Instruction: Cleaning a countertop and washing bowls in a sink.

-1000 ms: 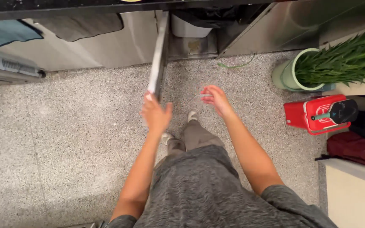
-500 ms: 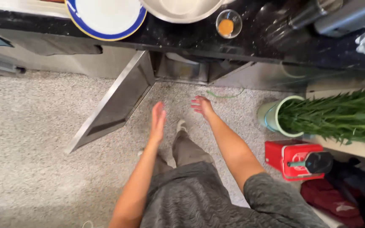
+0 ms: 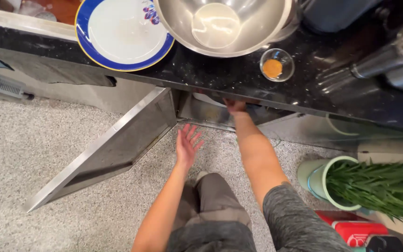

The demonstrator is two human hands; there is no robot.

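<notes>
My left hand (image 3: 187, 143) hangs over the speckled floor with its fingers spread, holding nothing, just right of the open steel cabinet door (image 3: 113, 144). My right hand (image 3: 233, 106) reaches under the edge of the black counter (image 3: 239, 79) into the cabinet opening. Its fingers are hidden in the shadow there, next to a pale rounded thing (image 3: 209, 100) inside. On the counter above stand a steel bowl (image 3: 225, 23), a white plate with a blue rim (image 3: 122, 32) and a small glass cup of orange powder (image 3: 276, 65).
A pale green pot (image 3: 327, 179) of long green leaves stands on the floor at the right, with a red container (image 3: 357, 228) below it. Steel cylinders (image 3: 388, 63) lie on the counter's right side. A grey cloth hangs at the far left.
The view has tilted up toward the counter. My right hand has gone forward from above the floor into the cabinet opening. My left hand has stayed open near the door.
</notes>
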